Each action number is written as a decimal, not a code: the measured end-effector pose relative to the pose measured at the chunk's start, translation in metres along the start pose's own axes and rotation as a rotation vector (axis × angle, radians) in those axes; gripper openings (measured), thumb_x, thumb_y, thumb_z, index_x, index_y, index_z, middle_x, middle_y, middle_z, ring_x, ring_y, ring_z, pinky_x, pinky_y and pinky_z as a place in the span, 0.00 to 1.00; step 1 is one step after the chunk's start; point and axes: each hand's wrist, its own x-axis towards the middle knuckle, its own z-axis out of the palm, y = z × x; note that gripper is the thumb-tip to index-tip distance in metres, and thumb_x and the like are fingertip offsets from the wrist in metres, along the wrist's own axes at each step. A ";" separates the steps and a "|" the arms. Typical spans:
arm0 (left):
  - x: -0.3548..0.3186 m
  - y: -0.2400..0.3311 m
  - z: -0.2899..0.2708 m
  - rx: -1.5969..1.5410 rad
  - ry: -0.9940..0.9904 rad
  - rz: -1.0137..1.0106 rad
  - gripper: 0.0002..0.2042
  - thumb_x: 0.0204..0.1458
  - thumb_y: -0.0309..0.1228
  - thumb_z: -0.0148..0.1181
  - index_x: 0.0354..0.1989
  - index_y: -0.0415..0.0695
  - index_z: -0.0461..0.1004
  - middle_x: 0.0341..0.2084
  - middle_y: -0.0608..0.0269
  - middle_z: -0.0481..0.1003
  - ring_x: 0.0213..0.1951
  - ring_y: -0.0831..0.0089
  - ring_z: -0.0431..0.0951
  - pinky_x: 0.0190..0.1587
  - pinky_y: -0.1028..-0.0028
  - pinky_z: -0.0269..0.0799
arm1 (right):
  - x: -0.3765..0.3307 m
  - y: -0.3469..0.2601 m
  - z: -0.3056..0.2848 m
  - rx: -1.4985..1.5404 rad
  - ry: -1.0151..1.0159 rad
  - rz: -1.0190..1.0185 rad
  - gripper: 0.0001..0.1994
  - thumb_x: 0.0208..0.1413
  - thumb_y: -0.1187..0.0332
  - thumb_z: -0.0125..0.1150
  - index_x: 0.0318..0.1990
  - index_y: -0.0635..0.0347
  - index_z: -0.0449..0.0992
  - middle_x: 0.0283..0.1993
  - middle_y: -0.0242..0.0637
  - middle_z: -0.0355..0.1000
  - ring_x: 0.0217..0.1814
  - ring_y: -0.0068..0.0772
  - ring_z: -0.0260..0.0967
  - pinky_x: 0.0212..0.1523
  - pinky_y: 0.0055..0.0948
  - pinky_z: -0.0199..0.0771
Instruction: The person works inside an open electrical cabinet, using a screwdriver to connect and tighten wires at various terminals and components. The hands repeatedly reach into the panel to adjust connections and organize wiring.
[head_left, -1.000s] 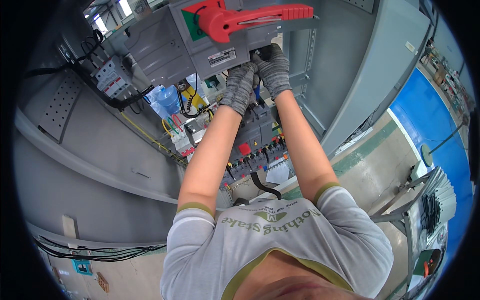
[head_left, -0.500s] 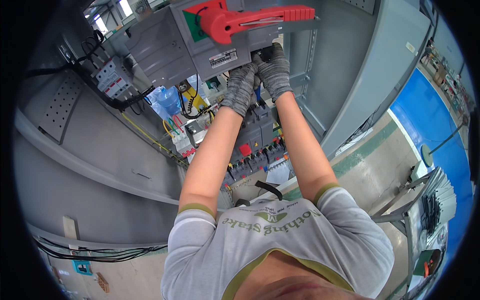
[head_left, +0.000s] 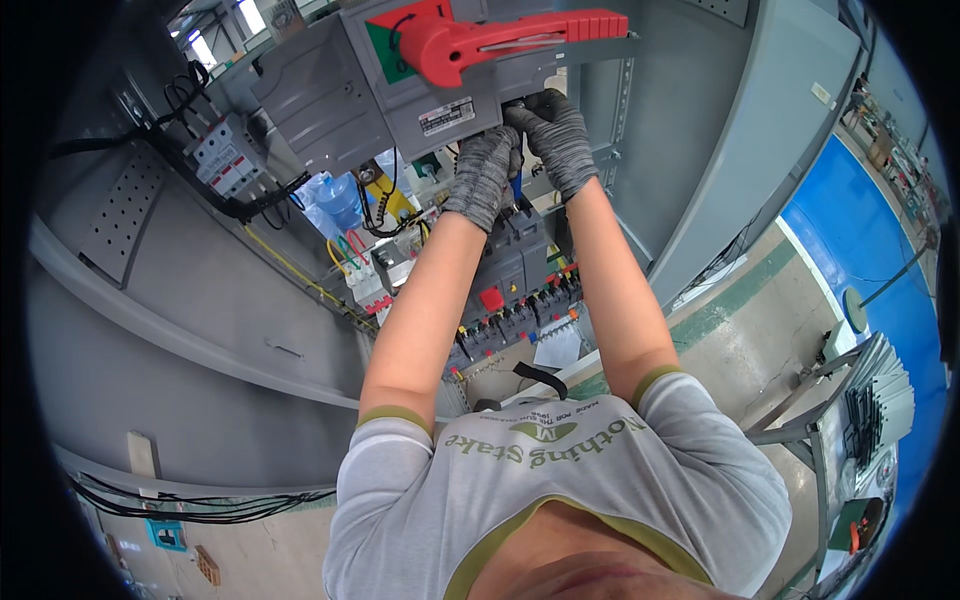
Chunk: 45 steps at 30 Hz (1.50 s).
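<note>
Both my hands wear grey knitted gloves and are raised at the lower edge of a large grey switch unit [head_left: 330,105]. A red rotary handle [head_left: 520,42] is mounted on its front. My left hand [head_left: 482,178] is closed, and a blue-handled tool [head_left: 516,188] sticks down beside its fingers; the tool's upper end is hidden. My right hand [head_left: 560,140] is at a dark recess under the unit's right corner, its fingers bent in toward the left hand. What those fingertips grip is out of sight.
A grey breaker [head_left: 505,265] with a red button sits below my hands, above a row of coloured terminals. At left, a white modular breaker [head_left: 230,155] joins black cables. Grey cabinet panels [head_left: 740,150] flank me. A rack of plates [head_left: 875,400] stands at right.
My right wrist and forearm have swung a little to the right, and the glove has turned with its fingers still at the recess. The left hand stays nearly where it was.
</note>
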 end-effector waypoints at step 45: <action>0.007 -0.005 0.015 0.088 0.171 0.127 0.04 0.48 0.26 0.53 0.23 0.42 0.67 0.08 0.63 0.63 0.08 0.72 0.59 0.10 0.74 0.52 | 0.015 0.034 -0.008 0.117 -0.050 -0.160 0.08 0.47 0.71 0.64 0.32 0.64 0.73 0.27 0.36 0.72 0.28 0.25 0.67 0.32 0.24 0.68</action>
